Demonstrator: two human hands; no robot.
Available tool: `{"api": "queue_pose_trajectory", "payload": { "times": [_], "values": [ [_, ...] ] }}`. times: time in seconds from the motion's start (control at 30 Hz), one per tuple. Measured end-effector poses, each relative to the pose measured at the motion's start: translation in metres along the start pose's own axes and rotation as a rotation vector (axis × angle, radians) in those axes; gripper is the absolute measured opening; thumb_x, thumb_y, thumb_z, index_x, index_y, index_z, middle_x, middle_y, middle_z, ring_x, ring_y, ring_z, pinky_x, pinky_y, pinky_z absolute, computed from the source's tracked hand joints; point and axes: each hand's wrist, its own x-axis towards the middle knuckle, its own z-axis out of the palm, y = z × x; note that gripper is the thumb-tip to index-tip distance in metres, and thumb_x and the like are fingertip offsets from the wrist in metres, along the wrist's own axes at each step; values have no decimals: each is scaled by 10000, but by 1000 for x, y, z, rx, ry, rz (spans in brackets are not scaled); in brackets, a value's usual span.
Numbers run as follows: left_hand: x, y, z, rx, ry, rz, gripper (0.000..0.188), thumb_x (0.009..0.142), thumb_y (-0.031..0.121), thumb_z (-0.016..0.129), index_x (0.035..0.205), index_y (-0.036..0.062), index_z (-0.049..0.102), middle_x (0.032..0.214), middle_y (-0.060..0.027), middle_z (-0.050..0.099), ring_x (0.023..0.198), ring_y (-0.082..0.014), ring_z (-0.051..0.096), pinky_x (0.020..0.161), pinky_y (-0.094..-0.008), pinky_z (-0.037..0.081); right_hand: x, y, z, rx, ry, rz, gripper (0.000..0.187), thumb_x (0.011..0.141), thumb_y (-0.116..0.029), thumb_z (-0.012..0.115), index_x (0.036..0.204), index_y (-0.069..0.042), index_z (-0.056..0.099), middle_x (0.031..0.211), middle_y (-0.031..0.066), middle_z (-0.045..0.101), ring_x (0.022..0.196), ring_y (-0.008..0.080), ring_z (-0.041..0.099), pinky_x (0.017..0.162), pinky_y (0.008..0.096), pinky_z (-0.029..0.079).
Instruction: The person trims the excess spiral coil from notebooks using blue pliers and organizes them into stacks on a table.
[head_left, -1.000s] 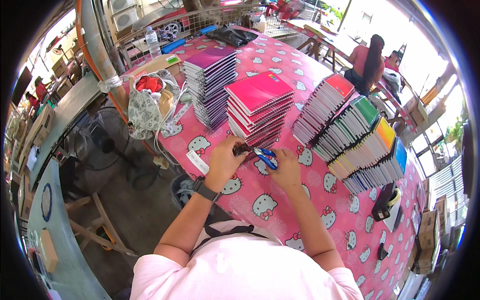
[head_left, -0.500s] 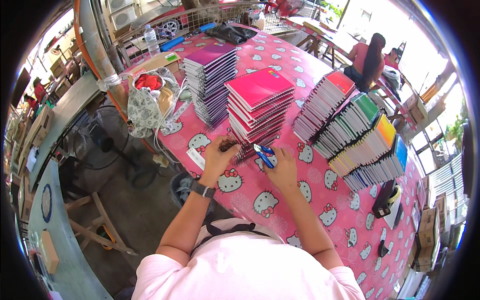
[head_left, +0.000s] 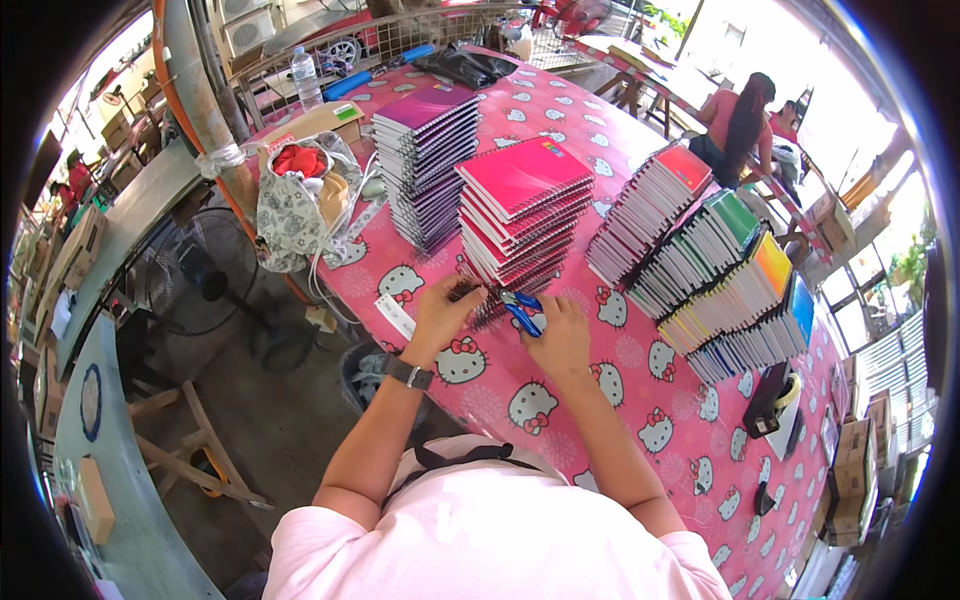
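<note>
My right hand (head_left: 562, 338) is closed around blue-handled pliers (head_left: 524, 318). Their jaws point left, toward the lower near corner of a stack of pink spiral notebooks (head_left: 527, 180). Beside that corner my left hand (head_left: 447, 315) has its fingers curled, with a dark wiry bundle (head_left: 463, 290) partly hidden in them. Its fingertips come close to the pliers' jaws, and I cannot tell whether they touch. Just left of the pink stack stands a tall stack of purple spiral notebooks (head_left: 428, 108).
On the pink patterned tablecloth (head_left: 535, 405), to the right, lean rows of red (head_left: 684, 165), green (head_left: 735, 215), yellow (head_left: 772, 262) and blue notebooks (head_left: 800, 308). A tape dispenser (head_left: 772, 402) sits at the right. A patterned bag (head_left: 292, 222) and a water bottle (head_left: 304, 78) are left; another person (head_left: 738, 125) sits beyond.
My left hand has shifted slightly right, closer to the pliers, hiding more of the dark bundle. The pliers have moved slightly left with my right hand. The stacks stay in place.
</note>
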Motion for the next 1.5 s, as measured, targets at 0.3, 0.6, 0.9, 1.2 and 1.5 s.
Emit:
{"api": "queue_pose_trajectory", "payload": {
  "times": [0.3, 0.6, 0.9, 1.2, 1.5],
  "values": [
    [4, -6, 3, 67, -42, 50, 313, 729, 178, 722, 956, -10, 618, 621, -37, 576, 535, -83, 540, 486, -233, 428, -8, 12, -6, 199, -84, 194, 358, 645, -178, 695, 971, -69, 592, 816, 125, 599, 755, 308, 600, 665, 425, 473],
    [1, -11, 10, 346, 77, 285, 281, 719, 153, 731, 918, -23, 638, 628, -13, 596, 539, -53, 522, 496, -229, 418, -6, 22, 1, 7, -48, 40, 432, 604, -176, 723, 994, -76, 566, 905, 109, 590, 877, 302, 567, 733, 421, 444],
    [-4, -12, 12, 320, 64, 219, 293, 706, 164, 726, 917, -22, 646, 739, -138, 651, 667, -163, 633, 628, -288, 492, -7, 15, 4, 69, 52, -33, 355, 623, -163, 700, 949, -82, 585, 852, 112, 603, 812, 304, 592, 684, 414, 470],
    [-2, -20, 12, 351, 105, 341, 251, 721, 129, 714, 918, -3, 631, 652, -27, 582, 588, -69, 531, 541, -241, 441, -12, 26, 1, 146, -148, 164, 397, 634, -155, 697, 1011, -92, 588, 872, 119, 613, 817, 309, 605, 693, 421, 477],
    [-4, -31, 16, 413, 165, 498, 254, 727, 119, 708, 941, 0, 637, 699, -54, 632, 629, -94, 574, 585, -239, 456, -5, 29, 10, 26, -23, -17, 477, 617, -185, 717, 1062, -94, 570, 977, 94, 580, 959, 284, 542, 782, 435, 420]
  ]
}}
